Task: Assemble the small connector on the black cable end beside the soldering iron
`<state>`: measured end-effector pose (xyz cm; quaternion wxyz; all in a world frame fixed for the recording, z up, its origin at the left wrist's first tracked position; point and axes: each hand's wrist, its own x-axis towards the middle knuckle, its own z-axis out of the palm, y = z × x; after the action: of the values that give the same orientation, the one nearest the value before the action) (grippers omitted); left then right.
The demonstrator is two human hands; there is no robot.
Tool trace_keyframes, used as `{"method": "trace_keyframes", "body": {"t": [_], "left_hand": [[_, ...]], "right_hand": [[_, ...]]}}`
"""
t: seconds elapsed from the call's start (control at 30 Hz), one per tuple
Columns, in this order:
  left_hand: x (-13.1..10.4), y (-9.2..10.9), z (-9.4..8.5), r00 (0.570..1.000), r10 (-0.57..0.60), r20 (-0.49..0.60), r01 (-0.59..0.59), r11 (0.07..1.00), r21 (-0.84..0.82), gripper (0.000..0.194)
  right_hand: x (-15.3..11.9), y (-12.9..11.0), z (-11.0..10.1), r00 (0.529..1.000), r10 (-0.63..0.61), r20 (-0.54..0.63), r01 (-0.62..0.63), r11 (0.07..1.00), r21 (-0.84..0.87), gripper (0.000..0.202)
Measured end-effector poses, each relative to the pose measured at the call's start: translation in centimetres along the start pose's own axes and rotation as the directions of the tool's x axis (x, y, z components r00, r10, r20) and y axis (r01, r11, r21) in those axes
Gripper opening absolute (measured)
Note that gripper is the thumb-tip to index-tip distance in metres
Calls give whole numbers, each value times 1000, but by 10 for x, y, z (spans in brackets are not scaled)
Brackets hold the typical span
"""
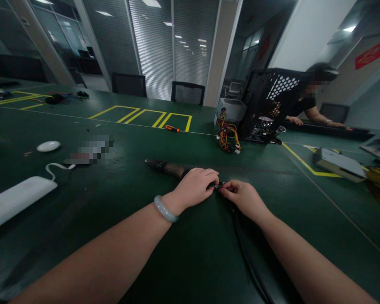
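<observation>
An electric screwdriver (171, 169) with a dark brown body lies on the green table, its metal tip pointing left. My left hand (194, 185), with a pale bangle at the wrist, is closed over the rear end of it. Just to the right, my right hand (240, 196) pinches the end of a black cable (245, 249). Both sets of fingertips nearly meet at the tool's back end, and they partly cover the joint there. I cannot tell whether the plug is fully seated. From my right hand the cable runs down toward the table's near edge.
Ahead lies an orange-handled screwdriver (172, 128) by yellow tape outlines. A power supply (232, 110) with bundled wires stands by a black computer case (269, 105); a person (310, 103) works behind it. A grey metal box (340, 164) is right; a white mouse (48, 146) and power strip (20, 200) are left.
</observation>
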<state>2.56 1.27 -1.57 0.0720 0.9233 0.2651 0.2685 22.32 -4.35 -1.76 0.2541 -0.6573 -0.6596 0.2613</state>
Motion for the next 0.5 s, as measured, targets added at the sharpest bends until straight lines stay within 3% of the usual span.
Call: {"method": "trace_keyframes", "body": {"t": [0.23,0.5], "left_hand": [[0,0,1,999,-29,-15,29,1000,2,8],[0,-1,-2,1000,-9,14,9,1000,-3,16]], "right_hand": [[1,1,1,1000,19,18,-20,999,48,25],[2,2,1,999,27,34,-29,998,54,24]]}}
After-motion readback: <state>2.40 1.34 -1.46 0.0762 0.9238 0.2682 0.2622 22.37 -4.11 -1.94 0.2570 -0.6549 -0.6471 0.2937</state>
